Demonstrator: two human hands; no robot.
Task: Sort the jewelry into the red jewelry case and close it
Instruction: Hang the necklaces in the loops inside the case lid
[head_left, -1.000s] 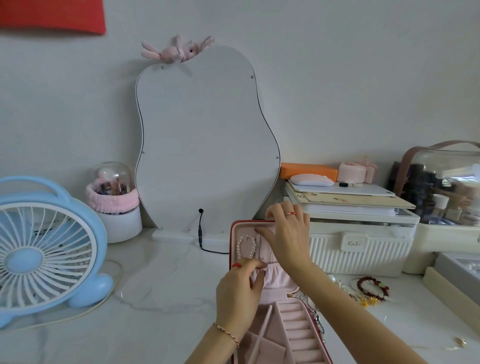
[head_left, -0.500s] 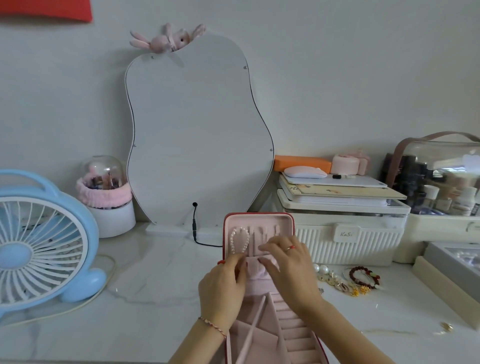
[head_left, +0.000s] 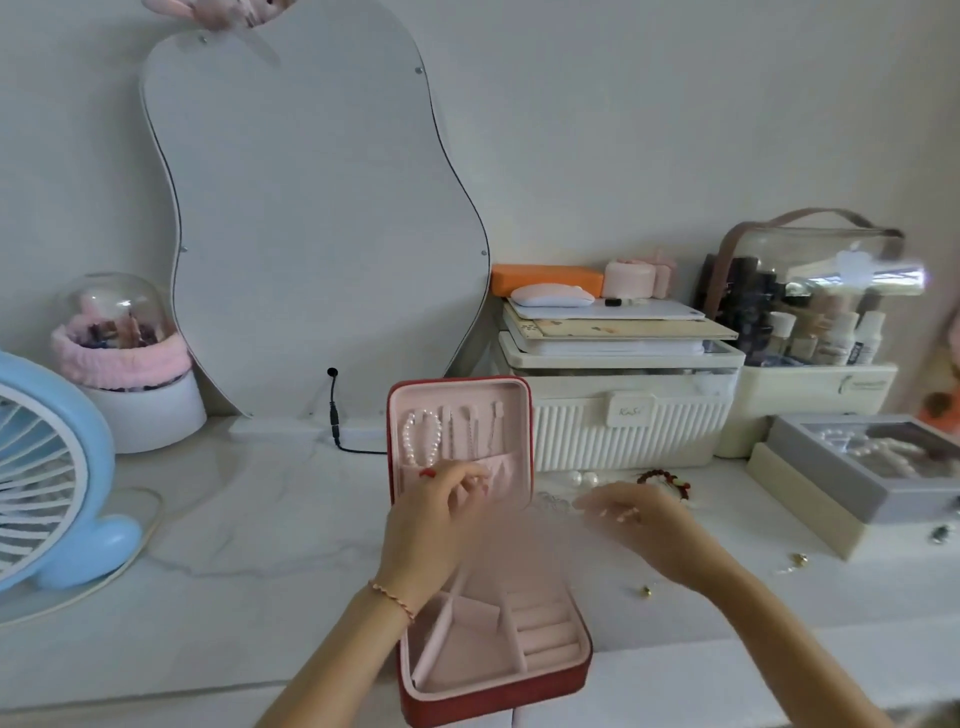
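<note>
Red jewelry case (head_left: 488, 675) open on the marble counter (head_left: 234, 519), lid upright.
Pearl bracelet (head_left: 422, 439) hangs inside lid; left hand (head_left: 434, 525) fingers pinched at lid pocket, contents indiscernible; right hand (head_left: 641, 525) blurred, loosely spread, empty, near the red bead bracelet (head_left: 667, 480).

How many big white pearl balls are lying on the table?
2: both pearl balls sit side by side on the table, right of the red case, in front of the ribbed white box. The right hand may hide more.
</note>
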